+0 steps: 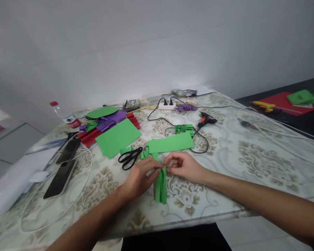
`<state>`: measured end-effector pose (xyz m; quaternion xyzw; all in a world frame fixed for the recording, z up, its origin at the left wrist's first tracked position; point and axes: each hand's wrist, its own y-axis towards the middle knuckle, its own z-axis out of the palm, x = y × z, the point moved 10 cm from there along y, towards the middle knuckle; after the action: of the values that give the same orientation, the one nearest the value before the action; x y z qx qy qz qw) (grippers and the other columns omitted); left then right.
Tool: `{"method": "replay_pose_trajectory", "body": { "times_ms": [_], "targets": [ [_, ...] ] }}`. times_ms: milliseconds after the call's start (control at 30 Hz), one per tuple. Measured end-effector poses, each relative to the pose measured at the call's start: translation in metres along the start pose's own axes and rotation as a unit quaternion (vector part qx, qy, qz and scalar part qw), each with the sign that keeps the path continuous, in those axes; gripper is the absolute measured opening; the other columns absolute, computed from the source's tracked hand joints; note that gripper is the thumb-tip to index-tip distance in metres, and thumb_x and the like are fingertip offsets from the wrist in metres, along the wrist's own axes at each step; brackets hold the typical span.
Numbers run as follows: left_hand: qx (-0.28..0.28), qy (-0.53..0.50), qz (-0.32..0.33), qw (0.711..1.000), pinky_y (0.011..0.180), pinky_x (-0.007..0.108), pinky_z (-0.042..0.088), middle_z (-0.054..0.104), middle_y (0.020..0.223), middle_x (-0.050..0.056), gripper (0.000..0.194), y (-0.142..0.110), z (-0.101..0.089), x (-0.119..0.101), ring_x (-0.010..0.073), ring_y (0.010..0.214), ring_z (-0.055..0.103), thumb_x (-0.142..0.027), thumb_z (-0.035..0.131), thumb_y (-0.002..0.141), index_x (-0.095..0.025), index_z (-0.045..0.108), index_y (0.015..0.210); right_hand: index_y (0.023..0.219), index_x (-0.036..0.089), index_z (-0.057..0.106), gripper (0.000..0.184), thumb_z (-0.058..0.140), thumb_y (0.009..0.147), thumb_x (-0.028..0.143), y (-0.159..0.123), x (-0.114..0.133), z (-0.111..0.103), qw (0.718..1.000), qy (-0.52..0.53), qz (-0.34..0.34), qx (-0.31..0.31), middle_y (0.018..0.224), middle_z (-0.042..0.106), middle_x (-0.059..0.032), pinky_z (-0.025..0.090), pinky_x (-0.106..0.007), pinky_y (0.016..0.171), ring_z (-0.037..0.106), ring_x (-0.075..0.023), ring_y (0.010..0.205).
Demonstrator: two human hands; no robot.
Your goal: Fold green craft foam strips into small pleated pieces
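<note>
Head view: the left hand (138, 179) and the right hand (181, 165) meet over the desk (251, 157), and the fingers of both pinch the top of a bundle of green paper strips (161, 186) whose loose ends hang toward the desk's near edge. Just beyond the bundle lies a green paper sheet (171, 143). Black scissors (129, 158) rest left of the bundle, and a black glue gun (206, 120) lies farther back to its right.

The folded green strips (161, 186) look like matt craft paper or thin foam. The worktop (251, 164) wears a glossy patterned covering. Just beyond the strips, the scissors (129, 158) have smooth black plastic handles; the phones (60, 178) show glossy glass.
</note>
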<state>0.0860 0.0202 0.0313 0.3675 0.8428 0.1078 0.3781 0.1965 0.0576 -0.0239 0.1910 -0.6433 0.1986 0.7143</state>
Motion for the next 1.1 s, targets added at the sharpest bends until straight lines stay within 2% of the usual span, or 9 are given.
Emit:
{"method": "replay_pose_trajectory", "body": {
  "times_ms": [400, 600, 1100],
  "targets": [
    [0.007, 0.007, 0.007, 1.000, 0.077, 0.028, 0.052, 0.070, 0.091, 0.006, 0.010, 0.0022, 0.0000, -0.0021, 0.0172, 0.086, 0.066, -0.016, 0.063, 0.092, -0.020, 0.069, 0.098, 0.084, 0.015, 0.068, 0.018, 0.074, 0.067, 0.016, -0.0012, 0.0032, 0.0001, 1.000, -0.027, -0.009, -0.007, 0.063, 0.061, 0.0043, 0.043, -0.022, 0.058, 0.055, -0.0094, 0.058],
    [0.009, 0.008, 0.004, 1.000, 0.077, 0.027, 0.051, 0.070, 0.091, 0.005, 0.010, 0.0017, 0.0012, -0.0009, 0.0167, 0.086, 0.066, -0.014, 0.064, 0.091, -0.019, 0.068, 0.098, 0.084, 0.015, 0.068, 0.018, 0.076, 0.068, 0.020, -0.0017, 0.0058, 0.0018, 0.999, -0.040, -0.022, -0.003, 0.066, 0.063, 0.0024, 0.047, -0.023, 0.060, 0.057, -0.0109, 0.061],
    [0.018, -0.006, 0.006, 1.000, 0.079, 0.027, 0.051, 0.068, 0.093, 0.005, 0.010, 0.0011, 0.0023, -0.0018, 0.0164, 0.089, 0.065, -0.014, 0.062, 0.092, -0.019, 0.066, 0.100, 0.084, 0.015, 0.069, 0.016, 0.071, 0.068, 0.014, -0.0016, 0.0051, 0.0020, 0.999, -0.038, -0.017, -0.009, 0.065, 0.062, 0.0029, 0.045, -0.023, 0.060, 0.056, -0.0102, 0.060]
  ]
}}
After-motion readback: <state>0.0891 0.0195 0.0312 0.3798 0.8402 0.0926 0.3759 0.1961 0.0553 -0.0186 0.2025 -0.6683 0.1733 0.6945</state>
